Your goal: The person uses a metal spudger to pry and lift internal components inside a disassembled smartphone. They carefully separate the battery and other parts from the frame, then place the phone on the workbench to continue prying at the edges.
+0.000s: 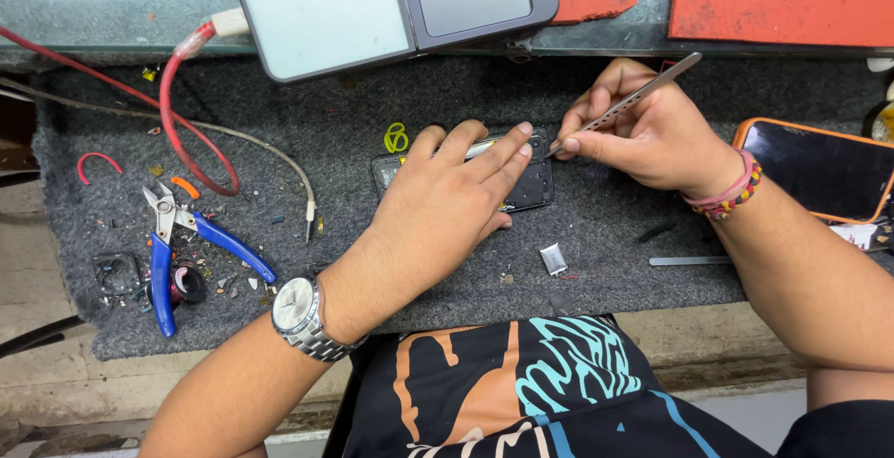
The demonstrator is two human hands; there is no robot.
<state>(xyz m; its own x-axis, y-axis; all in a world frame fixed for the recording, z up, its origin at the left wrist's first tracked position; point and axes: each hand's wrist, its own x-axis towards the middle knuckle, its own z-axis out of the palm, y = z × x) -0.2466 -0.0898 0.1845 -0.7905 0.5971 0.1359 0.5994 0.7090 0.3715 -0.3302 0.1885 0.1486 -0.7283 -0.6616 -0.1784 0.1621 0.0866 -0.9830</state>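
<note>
An opened black phone [535,183] lies flat on the grey felt mat [605,225]. My left hand [447,197] rests palm-down on top of it, fingers spread over its body, hiding most of it. My right hand [652,132] pinches metal tweezers [629,102], with the tip touching the phone's upper right edge beside my left fingertips. A silver watch [303,316] is on my left wrist and beaded bands [731,195] on my right.
Blue-handled cutters [172,249] lie at the mat's left among small scraps. A red cable [182,114] loops from a tablet [372,2] at the back. An orange-cased phone [824,168] sits at right. A small silver part [553,259] and a second metal tool [689,261] lie nearby.
</note>
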